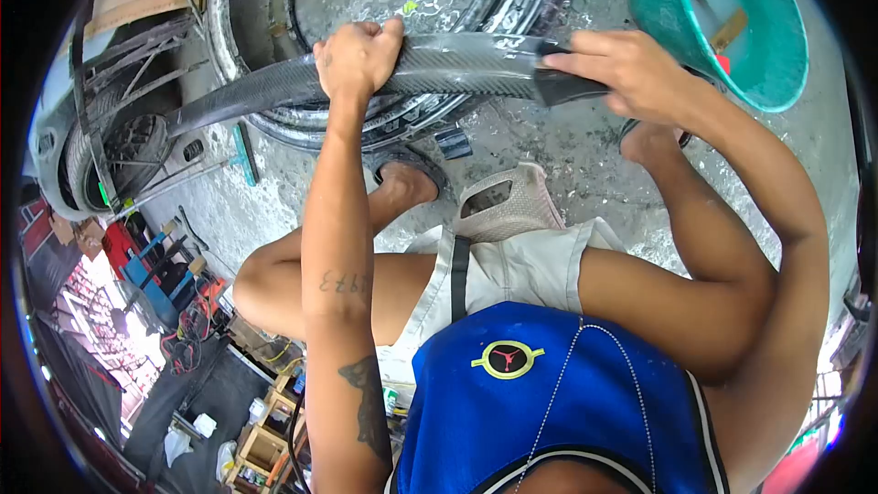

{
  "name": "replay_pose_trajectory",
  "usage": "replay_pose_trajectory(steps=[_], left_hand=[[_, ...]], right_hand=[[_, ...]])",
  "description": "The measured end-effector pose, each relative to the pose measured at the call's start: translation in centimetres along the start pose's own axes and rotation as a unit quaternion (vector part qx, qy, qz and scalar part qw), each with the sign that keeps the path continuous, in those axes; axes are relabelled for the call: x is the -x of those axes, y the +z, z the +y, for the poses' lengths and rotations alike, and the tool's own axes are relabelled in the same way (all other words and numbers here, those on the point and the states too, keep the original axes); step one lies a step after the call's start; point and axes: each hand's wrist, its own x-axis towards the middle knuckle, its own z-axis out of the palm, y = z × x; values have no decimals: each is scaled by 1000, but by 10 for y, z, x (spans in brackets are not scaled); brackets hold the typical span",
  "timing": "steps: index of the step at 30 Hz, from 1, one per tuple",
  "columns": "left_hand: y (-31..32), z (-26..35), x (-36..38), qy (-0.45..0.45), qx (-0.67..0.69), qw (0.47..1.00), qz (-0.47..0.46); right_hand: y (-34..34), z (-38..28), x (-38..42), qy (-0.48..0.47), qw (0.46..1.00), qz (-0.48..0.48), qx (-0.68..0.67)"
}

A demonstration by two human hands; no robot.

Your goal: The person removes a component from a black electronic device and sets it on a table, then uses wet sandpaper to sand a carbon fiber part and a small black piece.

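Observation:
A long, curved carbon-fibre panel [462, 69] with a glossy, wet-looking surface runs across the upper view, over a round rim on the floor. My left hand [357, 55] is closed round it left of its middle. At its right end, my right hand [631, 73] is bent over a black flat piece [569, 89], thumb and fingers closed on it. I cannot tell whether this piece is a loose sheet or part of the panel. A small dark rectangular piece [453, 143] lies on the floor below the panel.
Large black-and-silver wheel rims or tyres [247, 0] lie beneath the panel. A green basin [777, 64] with cloudy liquid stands upper right. A teal-headed brush [243, 155] and metal frame [91, 101] are at left, with tools and a wooden shelf [265, 439] lower left. A woven plastic stool [512, 206] sits between my legs.

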Motion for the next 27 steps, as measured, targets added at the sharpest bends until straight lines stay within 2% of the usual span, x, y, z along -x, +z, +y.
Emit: replay_pose_trajectory(steps=[4,9,13,14,19,21,25,27], left_hand=[[1,-4,4,8,-13,1000,-26],[3,-2,1,5,10,1000,7],[3,-3,0,4,-6,1000,-6],[-1,0,4,-2,6,1000,-9],[0,2,3,22,11,1000,-9],[1,0,2,2,12,1000,11],[5,-6,-1,8,3,1000,1],[-2,0,2,-10,14,1000,-24]], right_hand=[[9,0,-11,6,1000,-6,1],[6,-7,-19,-4,1000,20,24],[-7,-6,1,42,998,-40,21],[-4,-4,-3,9,1000,-1,14],[10,-4,-27,-9,999,41,14],[3,-6,-17,13,1000,-5,27],[-8,0,2,14,999,-24,33],[-1,-1,-15,1,999,8,48]])
